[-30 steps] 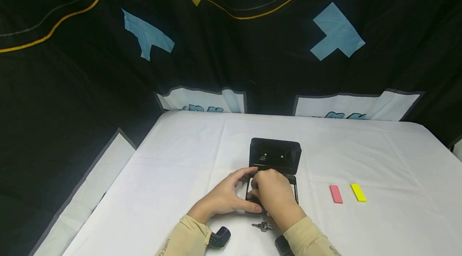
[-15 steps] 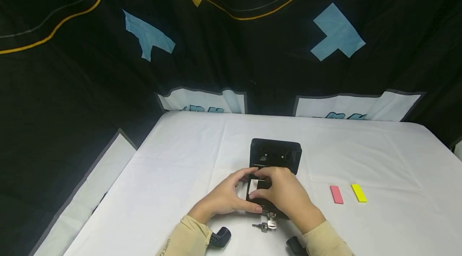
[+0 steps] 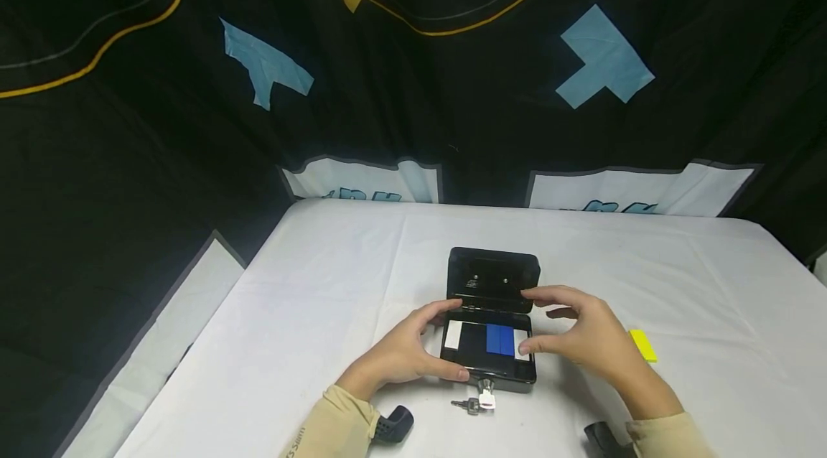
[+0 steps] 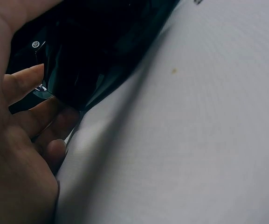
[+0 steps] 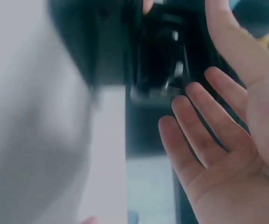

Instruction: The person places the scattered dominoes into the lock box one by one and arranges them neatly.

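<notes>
A small black metal cash box (image 3: 494, 372) stands on the white table with its lid (image 3: 492, 275) raised at the back. Inside lie two blue blocks (image 3: 500, 339) side by side, with a white block (image 3: 454, 334) at the left end and another white block (image 3: 520, 344) at the right end. My left hand (image 3: 403, 352) holds the box's left side, thumb at the front corner and fingers toward the back; the left wrist view shows fingers (image 4: 27, 84) against the dark wall. My right hand (image 3: 594, 339) hovers beside the right edge, fingers spread, nothing between them.
Silver keys (image 3: 474, 404) hang from the lock at the front of the box. A yellow block (image 3: 642, 345) lies to the right, partly behind my right hand. A black curtain (image 3: 413, 99) with printed shapes hangs behind the table.
My right hand has come out of the box and moved right, its fingers spreading. The blue blocks now show, and the pink block is hidden behind that hand. My left hand stays put.
</notes>
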### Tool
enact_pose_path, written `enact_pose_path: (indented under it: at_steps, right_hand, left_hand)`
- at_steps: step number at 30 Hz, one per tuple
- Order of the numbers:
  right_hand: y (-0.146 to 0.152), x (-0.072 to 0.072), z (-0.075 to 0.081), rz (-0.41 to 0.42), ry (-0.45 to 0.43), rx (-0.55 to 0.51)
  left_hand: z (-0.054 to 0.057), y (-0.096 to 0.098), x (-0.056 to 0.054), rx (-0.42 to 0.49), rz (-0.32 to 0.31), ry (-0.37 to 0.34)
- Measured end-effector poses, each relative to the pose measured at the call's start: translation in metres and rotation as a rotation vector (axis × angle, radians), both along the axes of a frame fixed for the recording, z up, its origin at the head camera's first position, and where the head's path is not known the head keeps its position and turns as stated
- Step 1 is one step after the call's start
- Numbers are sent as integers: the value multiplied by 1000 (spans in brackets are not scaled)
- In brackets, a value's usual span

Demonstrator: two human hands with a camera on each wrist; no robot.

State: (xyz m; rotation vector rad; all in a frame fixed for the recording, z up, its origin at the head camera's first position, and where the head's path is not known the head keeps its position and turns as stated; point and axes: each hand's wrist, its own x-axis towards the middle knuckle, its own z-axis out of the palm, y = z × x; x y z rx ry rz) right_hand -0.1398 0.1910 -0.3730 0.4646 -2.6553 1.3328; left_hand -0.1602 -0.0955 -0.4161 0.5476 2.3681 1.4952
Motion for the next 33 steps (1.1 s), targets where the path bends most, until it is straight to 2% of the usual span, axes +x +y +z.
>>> enact_pose_path:
  at_steps: [8,14,17,28,33]
  right_hand:
    - [41,5,-7,-10,-63,-6]
    - [65,6,-13,-38,-120,114]
    - [74,7,-18,-46,-166,132]
    - [81,4,-27,-142,-263,228]
    - [82,3,-28,-152,-285,254]
  left_hand:
    - [1,0,1,-7,14,-1]
    - [0,1,1,-5,17,-5]
    - [0,1,1,-11,20,-1]
    - [1,0,2,-15,26,2]
    - [0,1,1,-11,25,1]
